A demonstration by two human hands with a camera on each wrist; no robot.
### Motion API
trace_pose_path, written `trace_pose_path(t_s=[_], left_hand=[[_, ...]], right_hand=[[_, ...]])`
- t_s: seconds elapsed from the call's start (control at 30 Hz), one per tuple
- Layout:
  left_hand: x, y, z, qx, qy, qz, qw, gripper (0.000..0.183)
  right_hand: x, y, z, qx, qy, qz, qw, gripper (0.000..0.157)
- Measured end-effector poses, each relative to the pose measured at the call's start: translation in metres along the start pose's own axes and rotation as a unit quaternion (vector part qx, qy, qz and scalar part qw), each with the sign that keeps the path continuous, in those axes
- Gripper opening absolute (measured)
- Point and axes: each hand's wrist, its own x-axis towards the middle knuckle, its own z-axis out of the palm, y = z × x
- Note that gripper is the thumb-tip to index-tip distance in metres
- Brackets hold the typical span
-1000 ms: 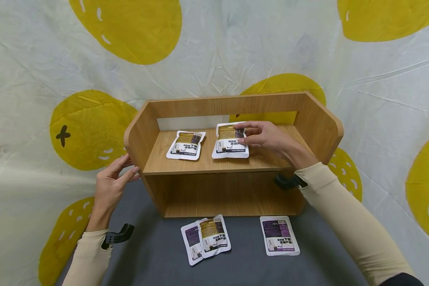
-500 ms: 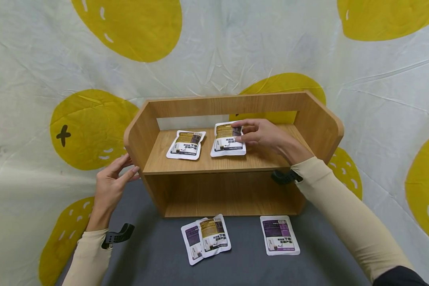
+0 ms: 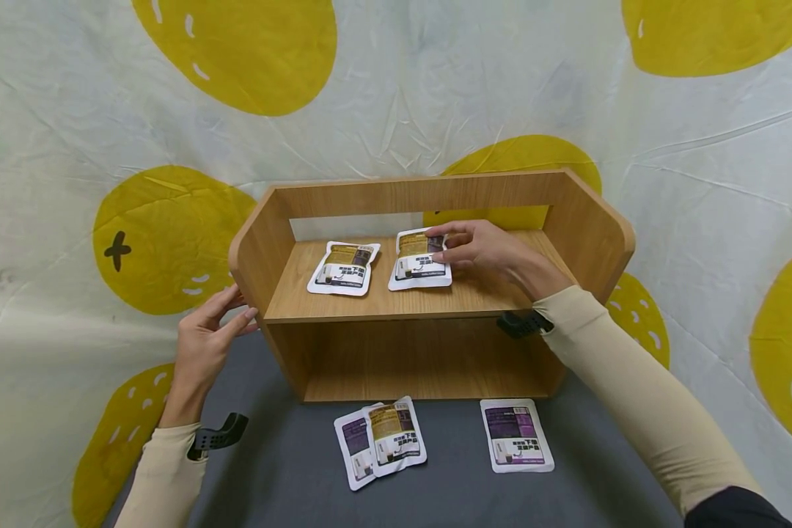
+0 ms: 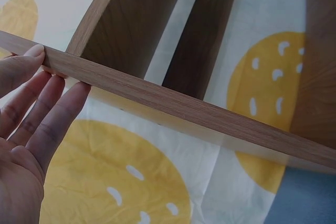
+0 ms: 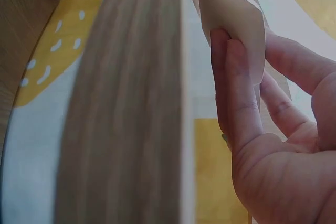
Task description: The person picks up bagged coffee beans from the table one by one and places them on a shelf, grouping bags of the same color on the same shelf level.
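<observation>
My right hand point(image 3: 478, 246) pinches the right edge of a white-bordered pouch point(image 3: 412, 268) with a brown-yellow label, on the upper level of a small wooden shelf point(image 3: 396, 318). In the right wrist view, fingers and thumb lie on opposite faces of that pouch point(image 5: 231, 11). A similar pouch point(image 3: 345, 269) lies left of it on the same board. My left hand point(image 3: 204, 341) touches the shelf's left side panel; in the left wrist view its thumb point(image 4: 26, 64) lies at the panel's edge and its fairly straight fingers rest along the outer side.
On the grey table point(image 3: 449, 491) before the shelf, a brown-labelled pouch point(image 3: 396, 436) partly covers a purple-labelled one point(image 3: 355, 447). Another purple-labelled pouch point(image 3: 516, 436) lies to the right. A white cloth point(image 3: 383, 88) with yellow shapes hangs behind.
My right hand has shifted slightly left, and the pouch in its fingers has moved a little left with it. The left hand has stayed at the side panel.
</observation>
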Motion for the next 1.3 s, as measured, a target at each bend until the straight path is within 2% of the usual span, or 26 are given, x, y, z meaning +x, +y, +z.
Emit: trace_pose_path(t_s=[0.27, 0.43, 0.6, 0.87, 1.0, 1.17, 1.3], left_hand=[[-0.001, 0.0, 0.0, -0.007, 0.0, -0.003, 1.0, 0.056], [-0.001, 0.001, 0.0, -0.006, 0.0, -0.004, 1.0, 0.056], [-0.001, 0.003, 0.0, -0.01, -0.001, 0.003, 1.0, 0.056], [0.0, 0.002, -0.001, -0.014, -0.001, 0.002, 0.9999, 0.055], [0.0, 0.0, -0.001, -0.016, -0.001, 0.004, 0.9999, 0.055], [-0.001, 0.0, 0.001, -0.013, -0.003, 0.005, 0.9999, 0.055], [0.0, 0.001, 0.001, -0.013, -0.003, 0.008, 0.9999, 0.055]], right_hand=[[0.004, 0.003, 0.0, -0.022, -0.01, 0.007, 1.0, 0.056], [0.005, 0.004, 0.0, -0.004, -0.027, 0.008, 1.0, 0.059], [0.005, 0.005, -0.001, -0.009, -0.031, 0.012, 0.999, 0.059], [0.004, 0.004, -0.002, -0.038, -0.039, 0.003, 0.999, 0.057], [0.001, 0.004, -0.005, -0.066, -0.034, -0.01, 0.997, 0.057], [-0.01, 0.007, -0.013, -0.06, -0.031, -0.023, 0.997, 0.054], [-0.021, 0.009, -0.018, -0.066, -0.011, -0.033, 0.997, 0.054]])
